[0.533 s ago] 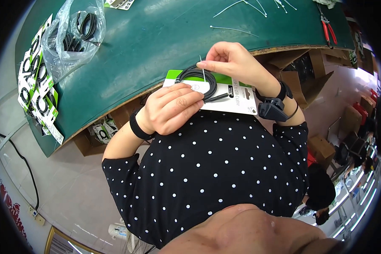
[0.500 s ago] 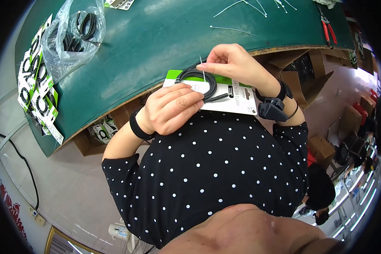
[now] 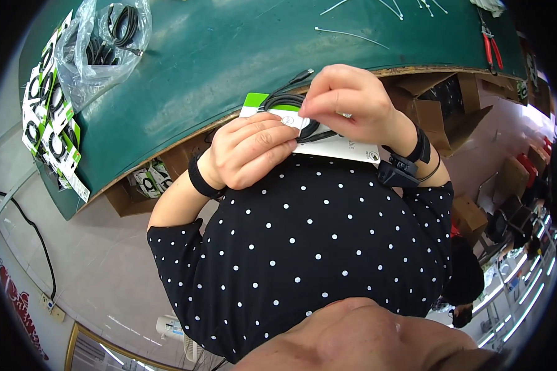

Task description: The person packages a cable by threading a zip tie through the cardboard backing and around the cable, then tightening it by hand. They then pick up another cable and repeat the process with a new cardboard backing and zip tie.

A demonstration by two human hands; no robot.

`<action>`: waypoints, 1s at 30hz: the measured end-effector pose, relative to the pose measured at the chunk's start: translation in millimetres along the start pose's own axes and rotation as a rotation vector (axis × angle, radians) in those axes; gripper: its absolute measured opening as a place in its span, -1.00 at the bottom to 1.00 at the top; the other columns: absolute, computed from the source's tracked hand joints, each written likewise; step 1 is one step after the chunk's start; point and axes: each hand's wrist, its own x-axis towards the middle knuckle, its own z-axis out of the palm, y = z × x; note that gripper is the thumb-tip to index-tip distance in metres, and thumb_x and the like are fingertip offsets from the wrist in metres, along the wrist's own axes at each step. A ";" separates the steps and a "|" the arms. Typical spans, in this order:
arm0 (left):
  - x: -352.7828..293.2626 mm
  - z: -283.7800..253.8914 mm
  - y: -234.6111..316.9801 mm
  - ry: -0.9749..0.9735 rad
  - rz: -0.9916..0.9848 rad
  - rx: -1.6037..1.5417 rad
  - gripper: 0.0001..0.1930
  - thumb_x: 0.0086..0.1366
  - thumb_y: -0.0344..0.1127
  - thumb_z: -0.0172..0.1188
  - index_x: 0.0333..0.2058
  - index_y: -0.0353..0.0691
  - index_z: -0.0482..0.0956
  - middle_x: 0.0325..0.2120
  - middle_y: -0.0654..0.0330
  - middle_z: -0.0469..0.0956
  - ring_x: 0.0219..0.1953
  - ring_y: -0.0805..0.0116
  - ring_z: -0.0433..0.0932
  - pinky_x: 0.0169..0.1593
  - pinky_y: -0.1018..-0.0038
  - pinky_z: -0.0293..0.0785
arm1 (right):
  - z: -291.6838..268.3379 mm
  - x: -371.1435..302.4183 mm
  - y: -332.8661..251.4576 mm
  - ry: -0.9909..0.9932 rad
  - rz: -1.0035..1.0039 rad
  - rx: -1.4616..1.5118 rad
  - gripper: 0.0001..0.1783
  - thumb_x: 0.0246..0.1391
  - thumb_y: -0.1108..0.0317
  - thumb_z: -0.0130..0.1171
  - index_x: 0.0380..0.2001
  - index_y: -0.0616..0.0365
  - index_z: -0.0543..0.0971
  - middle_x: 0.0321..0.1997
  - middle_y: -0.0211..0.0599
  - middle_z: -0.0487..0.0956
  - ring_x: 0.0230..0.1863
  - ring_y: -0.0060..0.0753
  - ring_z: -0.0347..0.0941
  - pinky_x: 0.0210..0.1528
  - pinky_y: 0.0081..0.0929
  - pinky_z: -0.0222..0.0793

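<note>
My left hand (image 3: 250,150) lies closed over the near-left side of a white and green packaging card (image 3: 343,150), pressing a coiled black cable (image 3: 283,101) against it. The cable's plug end (image 3: 301,76) sticks out past the card's far edge, over the table. My right hand (image 3: 353,102) is closed in a pinch above the coil. Between its thumb and fingertips is a thin white cable tie (image 3: 302,125), only partly visible. The right hand hides much of the card's right half; the fingers of my left hand under the card are out of sight.
On the green table (image 3: 223,55), a clear bag of black cables (image 3: 102,55) and several carded cables (image 3: 52,117) lie at left. Loose white cable ties (image 3: 353,37) and red-handled pliers (image 3: 492,49) are at far right. Cardboard boxes (image 3: 436,120) stand below the table edge.
My right hand has come down closer to the coil with the cable tie, covering more of the card. The cable's plug end now shows beyond the card. My left hand has kept its hold.
</note>
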 end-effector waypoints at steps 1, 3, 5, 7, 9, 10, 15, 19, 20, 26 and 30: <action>0.5 -0.5 0.3 0.000 -0.026 -0.007 -0.80 -0.09 -0.52 0.34 -0.41 -0.35 0.58 -0.33 0.06 0.61 -0.34 0.19 0.62 -0.25 0.37 0.57 | -0.6 -0.7 1.3 -0.032 -0.061 -0.051 -0.86 -0.15 0.57 0.28 -0.43 0.21 0.60 -0.46 -0.36 0.52 -0.52 -0.48 0.42 -0.57 -0.62 0.29; 0.8 -0.4 0.5 -0.005 -0.032 -0.005 -0.79 -0.10 -0.52 0.34 -0.41 -0.35 0.58 -0.34 0.07 0.61 -0.34 0.19 0.62 -0.25 0.38 0.57 | -2.2 -2.1 3.0 -0.095 -0.184 -0.154 -0.83 -0.22 0.58 0.28 -0.44 0.20 0.60 -0.45 -0.35 0.52 -0.53 -0.42 0.42 -0.58 -0.58 0.30; 1.1 0.4 1.1 -0.015 -0.032 0.006 -0.79 -0.11 -0.53 0.35 -0.41 -0.35 0.58 -0.34 0.08 0.61 -0.34 0.19 0.62 -0.24 0.38 0.57 | -5.4 -3.1 1.6 -0.125 -0.197 -0.183 -0.83 -0.24 0.56 0.28 -0.44 0.19 0.60 -0.45 -0.35 0.51 -0.52 -0.42 0.42 -0.59 -0.57 0.30; 1.4 1.4 0.8 -0.018 -0.041 0.005 -0.79 -0.11 -0.52 0.35 -0.41 -0.35 0.58 -0.34 0.08 0.61 -0.34 0.19 0.62 -0.25 0.38 0.57 | -9.1 -2.3 0.0 -0.183 -0.232 -0.249 -0.82 -0.27 0.51 0.28 -0.46 0.19 0.59 -0.44 -0.36 0.51 -0.52 -0.43 0.42 -0.60 -0.54 0.30; 1.8 2.4 0.7 -0.022 -0.055 0.006 -0.79 -0.11 -0.52 0.35 -0.41 -0.34 0.58 -0.35 0.09 0.62 -0.35 0.19 0.62 -0.25 0.39 0.57 | -12.7 -0.7 -3.4 -0.210 -0.241 -0.292 -0.83 -0.27 0.49 0.27 -0.47 0.18 0.59 -0.44 -0.37 0.51 -0.52 -0.44 0.42 -0.60 -0.55 0.30; 1.9 2.6 0.9 -0.023 -0.055 0.006 -0.79 -0.11 -0.52 0.35 -0.41 -0.34 0.58 -0.35 0.09 0.62 -0.35 0.19 0.62 -0.25 0.39 0.57 | -14.3 0.1 -5.4 -0.237 -0.252 -0.336 -0.84 -0.27 0.47 0.26 -0.47 0.18 0.59 -0.44 -0.37 0.51 -0.52 -0.44 0.42 -0.60 -0.55 0.30; 3.3 4.3 2.8 -0.011 -0.085 0.024 -0.81 -0.11 -0.49 0.34 -0.44 -0.33 0.57 -0.36 0.10 0.61 -0.37 0.22 0.62 -0.27 0.40 0.56 | -17.0 -1.4 -13.5 -0.267 -0.279 -0.432 -0.85 -0.25 0.43 0.25 -0.49 0.18 0.58 -0.44 -0.39 0.51 -0.52 -0.45 0.42 -0.60 -0.56 0.30; 5.3 6.3 2.6 0.003 -0.078 0.051 -0.84 -0.09 -0.46 0.32 -0.47 -0.31 0.56 -0.39 0.10 0.60 -0.41 0.27 0.61 -0.30 0.42 0.56 | -17.3 -1.4 -16.1 -0.266 -0.311 -0.474 -0.84 -0.26 0.42 0.25 -0.48 0.18 0.58 -0.43 -0.39 0.51 -0.51 -0.47 0.42 -0.60 -0.57 0.32; 5.1 6.4 2.8 0.000 -0.083 0.052 -0.84 -0.09 -0.46 0.32 -0.47 -0.31 0.56 -0.39 0.11 0.60 -0.41 0.28 0.61 -0.30 0.42 0.56 | -17.4 -2.0 -16.3 -0.265 -0.311 -0.474 -0.84 -0.26 0.42 0.25 -0.48 0.18 0.58 -0.43 -0.39 0.51 -0.51 -0.47 0.42 -0.60 -0.57 0.32; 4.9 4.9 3.8 -0.030 -0.115 0.021 -0.77 -0.14 -0.49 0.36 -0.42 -0.32 0.58 -0.35 0.10 0.61 -0.35 0.18 0.62 -0.26 0.40 0.56 | -18.5 -4.5 -15.8 -0.270 -0.334 -0.522 -0.81 -0.26 0.42 0.25 -0.45 0.19 0.58 -0.43 -0.39 0.51 -0.51 -0.47 0.42 -0.59 -0.57 0.35; 6.0 4.7 3.4 -0.025 -0.109 0.022 -0.78 -0.13 -0.49 0.36 -0.42 -0.32 0.58 -0.36 0.09 0.61 -0.35 0.18 0.62 -0.26 0.39 0.56 | -18.7 -4.4 -15.5 -0.271 -0.336 -0.519 -0.80 -0.27 0.42 0.25 -0.45 0.19 0.58 -0.43 -0.39 0.51 -0.51 -0.47 0.42 -0.58 -0.57 0.36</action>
